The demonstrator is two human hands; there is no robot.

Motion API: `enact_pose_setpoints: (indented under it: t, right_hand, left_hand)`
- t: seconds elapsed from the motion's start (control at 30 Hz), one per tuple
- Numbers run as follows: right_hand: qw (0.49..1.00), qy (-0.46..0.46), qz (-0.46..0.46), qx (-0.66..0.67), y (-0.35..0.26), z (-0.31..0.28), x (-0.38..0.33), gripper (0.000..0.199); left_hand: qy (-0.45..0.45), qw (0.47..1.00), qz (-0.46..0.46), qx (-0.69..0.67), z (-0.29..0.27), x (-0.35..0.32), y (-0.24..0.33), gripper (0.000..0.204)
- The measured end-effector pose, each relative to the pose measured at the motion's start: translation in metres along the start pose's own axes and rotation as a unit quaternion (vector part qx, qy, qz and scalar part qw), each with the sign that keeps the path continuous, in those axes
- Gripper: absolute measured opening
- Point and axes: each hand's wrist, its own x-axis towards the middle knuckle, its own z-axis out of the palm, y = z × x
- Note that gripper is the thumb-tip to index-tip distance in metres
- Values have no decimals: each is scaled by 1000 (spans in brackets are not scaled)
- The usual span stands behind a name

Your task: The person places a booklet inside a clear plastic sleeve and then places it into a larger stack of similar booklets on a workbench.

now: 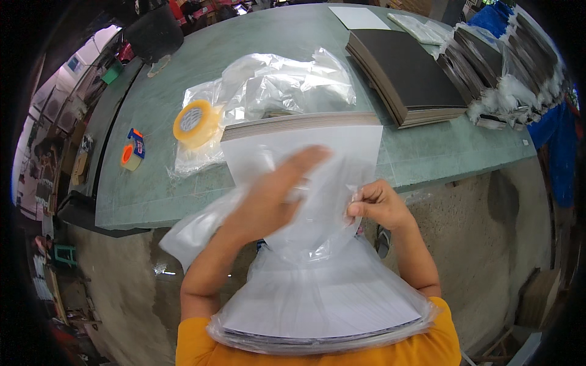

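A thick stack of boards with a white top sheet (360, 143) lies at the table's near edge, its grey-brown edges showing on the far side. My left hand (274, 195), blurred by motion, is over the white sheet with its fingers stretched out. At the stack's near right, my right hand (379, 206) pinches the edge of a clear plastic bag. Loose clear film (201, 229) puffs out beside my left forearm. Against my body rests a pile of white sheets in clear plastic bags (323, 305), its plastic gathered toward the table.
On the green table (159, 195) are a large yellowish tape roll (194, 124), a tape dispenser (132, 149) and crumpled clear plastic (287, 82). To the right sit a black-topped stack of boards (406, 76) and plastic-wrapped bundles (488, 67). A cardboard piece (537, 299) stands at lower right.
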Motion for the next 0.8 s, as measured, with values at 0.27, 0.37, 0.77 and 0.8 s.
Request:
enact_pose_setpoints:
  t: [0.27,0.37,0.77,0.8]
  right_hand:
    - [962,270,8,45,1,-28,-26,16]
    - [975,206,-9,87,13,-18,-22,20]
    - [970,83,-87,212,5,11,2,35]
    - [985,77,-73,140,5,12,1,35]
  left_hand:
    - [-500,861,3,96,26,-53,-9,27]
    - [-311,939,-135,-60,5,-19,7,22]
    - [118,911,-391,-51,-84,-97,-96,19]
    - [99,929,-352,-53,-89,-86,-79,17]
